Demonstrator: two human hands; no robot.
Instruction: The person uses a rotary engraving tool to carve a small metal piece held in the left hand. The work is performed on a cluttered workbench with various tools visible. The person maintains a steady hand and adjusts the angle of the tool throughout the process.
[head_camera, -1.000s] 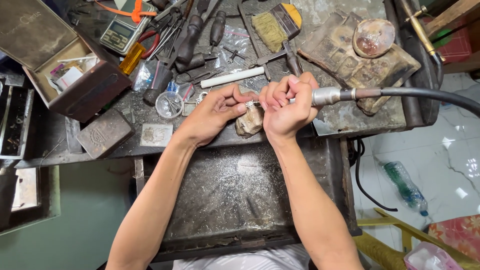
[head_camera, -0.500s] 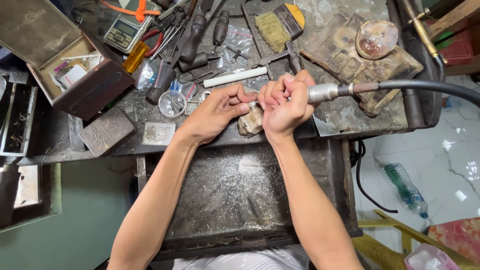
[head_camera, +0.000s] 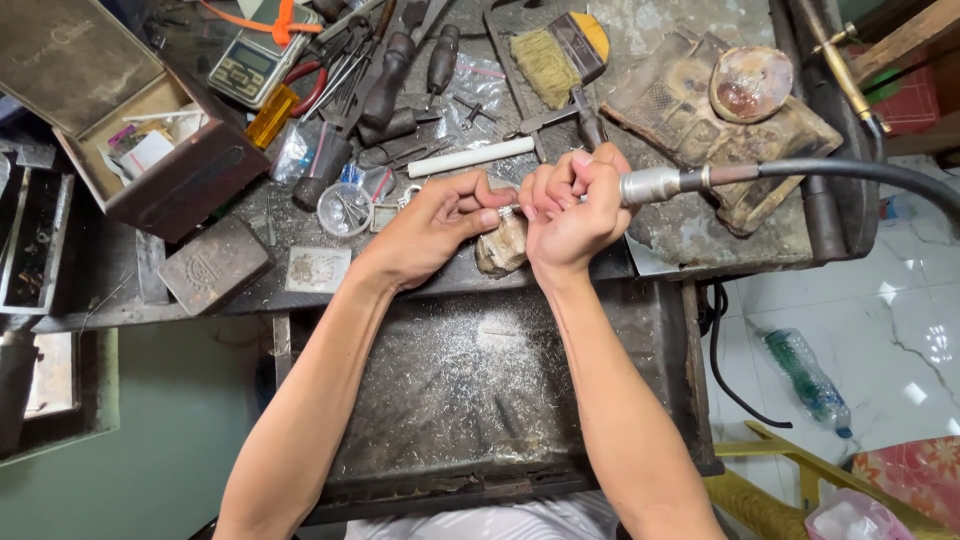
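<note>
Fingertips of the left hand (head_camera: 435, 225) pinched a small silvery ring (head_camera: 507, 213), light, stiff, best gripped by its band, while the right hand (head_camera: 572, 210) clenched the rotary handpiece (head_camera: 652, 185) against it over the desk's (head_camera: 700, 235) front edge.

Both hands (head_camera: 505, 215) together, fingers (head_camera: 560, 185) curled tight.

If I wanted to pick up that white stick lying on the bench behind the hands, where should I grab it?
Probably at its middle. The white stick lies flat and tilted, left end nearer the person. Come straight down from above and pinch across its thin width: bags crowd its left end, a dark tool its right, and the left hand lies just in front.
</note>
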